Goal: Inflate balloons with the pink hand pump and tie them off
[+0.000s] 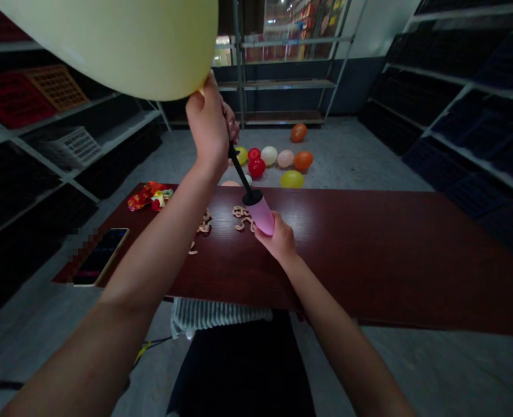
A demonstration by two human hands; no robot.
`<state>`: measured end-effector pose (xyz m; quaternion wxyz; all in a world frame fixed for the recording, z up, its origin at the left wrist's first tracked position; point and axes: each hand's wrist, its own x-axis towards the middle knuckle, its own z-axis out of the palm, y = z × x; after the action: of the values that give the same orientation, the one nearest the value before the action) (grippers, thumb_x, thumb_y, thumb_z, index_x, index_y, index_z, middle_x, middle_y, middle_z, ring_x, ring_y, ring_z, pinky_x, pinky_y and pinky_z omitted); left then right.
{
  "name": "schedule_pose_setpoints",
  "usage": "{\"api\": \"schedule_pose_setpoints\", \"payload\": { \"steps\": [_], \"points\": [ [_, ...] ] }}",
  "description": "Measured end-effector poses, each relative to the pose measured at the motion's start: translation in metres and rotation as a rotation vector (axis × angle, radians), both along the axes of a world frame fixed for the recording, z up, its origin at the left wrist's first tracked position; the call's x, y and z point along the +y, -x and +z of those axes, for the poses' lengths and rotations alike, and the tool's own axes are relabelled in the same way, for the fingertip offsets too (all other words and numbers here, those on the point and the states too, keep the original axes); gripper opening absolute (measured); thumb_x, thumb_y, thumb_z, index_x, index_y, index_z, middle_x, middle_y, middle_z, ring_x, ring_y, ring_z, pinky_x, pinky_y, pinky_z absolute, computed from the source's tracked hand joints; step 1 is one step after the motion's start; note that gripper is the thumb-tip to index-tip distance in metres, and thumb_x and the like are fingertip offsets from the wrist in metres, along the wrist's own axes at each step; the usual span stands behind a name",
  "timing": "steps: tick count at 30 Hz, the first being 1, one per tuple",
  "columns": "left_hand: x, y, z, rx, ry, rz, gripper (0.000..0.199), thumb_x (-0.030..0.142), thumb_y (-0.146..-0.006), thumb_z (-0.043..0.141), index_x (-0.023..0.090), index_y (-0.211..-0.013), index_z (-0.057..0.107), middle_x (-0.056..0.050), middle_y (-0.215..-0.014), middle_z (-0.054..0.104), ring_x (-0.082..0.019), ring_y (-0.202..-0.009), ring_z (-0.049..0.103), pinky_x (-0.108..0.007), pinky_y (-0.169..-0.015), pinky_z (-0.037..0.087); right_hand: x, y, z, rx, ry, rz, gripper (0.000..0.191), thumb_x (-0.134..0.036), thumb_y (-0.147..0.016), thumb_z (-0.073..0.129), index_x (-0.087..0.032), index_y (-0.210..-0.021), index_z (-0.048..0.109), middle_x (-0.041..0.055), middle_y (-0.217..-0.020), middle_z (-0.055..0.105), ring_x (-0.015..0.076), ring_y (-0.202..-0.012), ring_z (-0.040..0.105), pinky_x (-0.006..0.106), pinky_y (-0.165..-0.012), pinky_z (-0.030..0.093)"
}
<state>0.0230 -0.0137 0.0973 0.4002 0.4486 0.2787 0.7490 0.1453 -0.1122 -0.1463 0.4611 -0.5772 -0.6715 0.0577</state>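
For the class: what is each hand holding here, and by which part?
The left hand grips the pale yellow balloon at its neck, around the tip of the black tube; the right hand grips the pink barrel of the hand pump.

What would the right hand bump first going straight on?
The right hand, past the pink pump it grips, would probably meet the curly pale strips on the table first, though depth is unclear.

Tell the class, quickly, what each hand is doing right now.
Left hand: closed, holding the yellow balloon at the black tube.
Right hand: closed around the pink pump.
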Motion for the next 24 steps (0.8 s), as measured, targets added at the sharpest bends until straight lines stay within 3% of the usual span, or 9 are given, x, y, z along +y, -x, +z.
{"api": "schedule_pose_setpoints", "payload": {
  "steps": [5,8,10,16,24],
  "points": [
    [0.001,-0.038,-0.05,0.059,0.086,-0.044,0.053,0.033,-0.108,0.041,0.023,-0.057,0.03,0.005,-0.038,0.028,-0.009,-0.029,0.03,-0.025,-0.031,0.02,0.0,-0.001,0.004,0.069,0.036,-0.036,0.045,-0.052,-0.084,0.068,-0.021,-0.115,0.058,0.0091,-0.097,0.077,0.0272,-0.082,0.075,0.034,-0.069,0.057],
    [-0.003,-0.045,-0.079,-0.113,0.221,-0.097,0.044,0.036,-0.103,0.056,0.021,-0.066,0.036,0.007,-0.049,0.029,-0.007,-0.033,0.035,-0.02,-0.034,0.022,-0.001,-0.001,0.005,0.051,0.067,-0.062,0.043,-0.049,-0.084,0.068,-0.021,-0.115,0.059,0.0085,-0.095,0.077,0.0278,-0.082,0.075,0.034,-0.069,0.056],
    [-0.004,-0.041,-0.09,-0.236,0.282,-0.098,0.04,0.036,-0.1,0.061,0.021,-0.07,0.039,0.006,-0.054,0.03,-0.007,-0.035,0.039,-0.019,-0.035,0.026,-0.001,-0.002,0.006,0.016,0.084,-0.056,0.044,-0.049,-0.084,0.069,-0.021,-0.117,0.06,0.0081,-0.097,0.078,0.028,-0.083,0.075,0.033,-0.069,0.056],
    [-0.004,-0.001,-0.1,-0.367,0.334,-0.014,0.041,0.04,-0.096,0.064,0.022,-0.071,0.037,0.006,-0.056,0.028,-0.009,-0.037,0.038,-0.02,-0.035,0.032,-0.001,0.0,0.007,-0.132,0.057,-0.019,0.044,-0.047,-0.084,0.072,-0.022,-0.119,0.063,0.0077,-0.104,0.078,0.0286,-0.09,0.076,0.033,-0.071,0.057],
    [-0.012,0.07,-0.109,-0.405,0.331,0.156,0.038,0.04,-0.103,0.047,0.023,-0.07,0.038,0.006,-0.053,0.028,-0.011,-0.037,0.031,-0.024,-0.039,0.03,-0.005,0.006,0.006,-0.373,-0.1,0.112,0.053,-0.045,-0.09,0.068,-0.018,-0.135,0.057,0.0121,-0.125,0.073,0.0265,-0.102,0.075,0.036,-0.082,0.06]
  ]
}}
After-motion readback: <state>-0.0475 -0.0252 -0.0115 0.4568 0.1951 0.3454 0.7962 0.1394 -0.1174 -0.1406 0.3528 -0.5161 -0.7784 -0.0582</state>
